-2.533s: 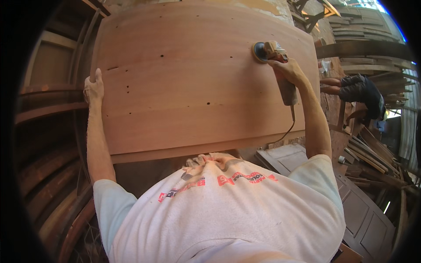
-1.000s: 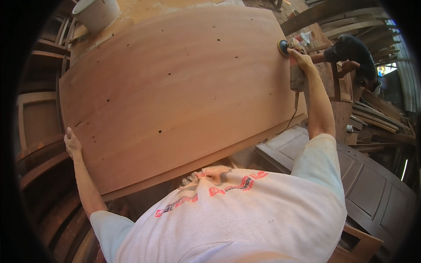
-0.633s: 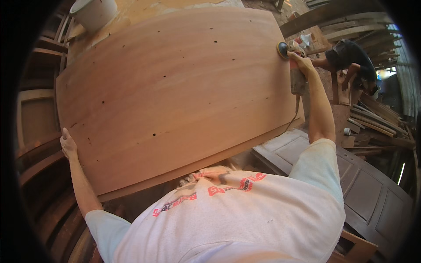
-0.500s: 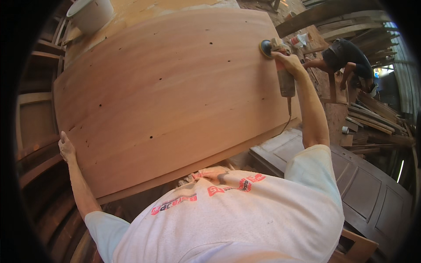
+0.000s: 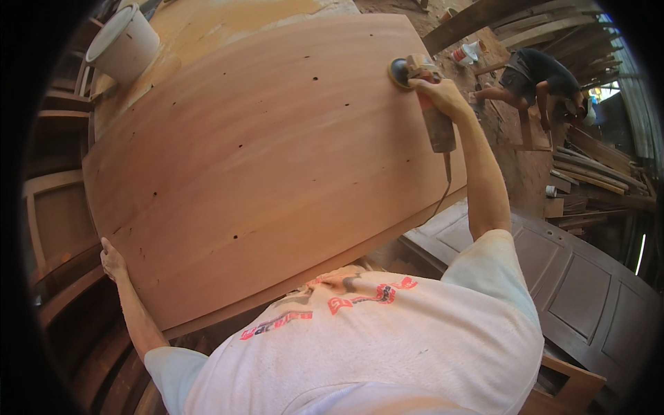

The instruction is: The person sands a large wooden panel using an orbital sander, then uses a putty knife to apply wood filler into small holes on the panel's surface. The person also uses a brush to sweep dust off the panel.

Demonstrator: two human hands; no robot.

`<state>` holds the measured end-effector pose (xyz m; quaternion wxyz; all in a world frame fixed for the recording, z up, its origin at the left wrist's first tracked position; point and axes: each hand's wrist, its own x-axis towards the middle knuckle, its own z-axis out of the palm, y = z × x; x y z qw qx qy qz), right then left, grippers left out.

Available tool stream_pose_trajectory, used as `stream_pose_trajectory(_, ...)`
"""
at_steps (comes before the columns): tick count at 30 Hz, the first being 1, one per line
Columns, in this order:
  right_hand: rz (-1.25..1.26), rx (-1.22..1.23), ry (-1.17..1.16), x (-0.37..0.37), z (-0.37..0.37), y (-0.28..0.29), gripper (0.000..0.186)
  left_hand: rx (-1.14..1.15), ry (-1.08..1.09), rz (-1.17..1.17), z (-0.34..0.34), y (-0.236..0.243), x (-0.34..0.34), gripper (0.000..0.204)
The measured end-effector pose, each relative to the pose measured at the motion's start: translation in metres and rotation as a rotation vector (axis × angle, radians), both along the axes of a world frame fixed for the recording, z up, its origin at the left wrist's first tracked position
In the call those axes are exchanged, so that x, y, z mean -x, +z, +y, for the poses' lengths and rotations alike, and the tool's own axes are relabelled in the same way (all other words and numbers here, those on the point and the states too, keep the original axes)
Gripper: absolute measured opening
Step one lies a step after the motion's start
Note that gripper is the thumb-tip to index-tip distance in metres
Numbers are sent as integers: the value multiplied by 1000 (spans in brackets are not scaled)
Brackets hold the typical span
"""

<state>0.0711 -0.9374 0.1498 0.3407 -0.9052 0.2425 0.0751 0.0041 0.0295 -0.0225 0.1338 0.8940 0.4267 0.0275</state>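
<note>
A large bare wooden panel [image 5: 277,166] with small dark holes and marks fills the middle of the head view. My right hand [image 5: 445,97] is closed on the body of a power sander [image 5: 436,124], whose round pad [image 5: 399,72] lies on the panel near its far right corner; the cord hangs down toward the near edge. My left hand [image 5: 113,260] grips the panel's left edge low on that side, its fingers partly hidden at the edge.
A white bucket [image 5: 123,48] stands beyond the panel at left. A co-worker [image 5: 536,83] bends over on the right, beside piled boards [image 5: 595,180]. A dark panelled door [image 5: 553,290] lies at lower right, wooden frames [image 5: 55,207] at left.
My right hand has pulled the sander leftward from near the panel's right edge. The panel and my left hand appear lower on the left as the view shifts; more of the bucket shows.
</note>
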Motion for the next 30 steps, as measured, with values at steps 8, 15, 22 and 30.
stream_pose_trajectory(8, -51, -62, 21, -55, -5, -5, 75, 13, -3, -10, -2, 0, 2, 99)
stream_pose_trajectory(15, 93, 114, 322, -70, 112, -4, 77, 0, 30, 8, -10, -2, 6, 99)
stream_pose_trajectory(22, 19, 44, -117, -104, -57, 6, 77, -32, -29, -16, -7, -7, -7, 98)
stream_pose_trajectory(30, 100, -25, 165, 20, 68, 8, 65, -14, 25, 69, -4, 5, 11, 95)
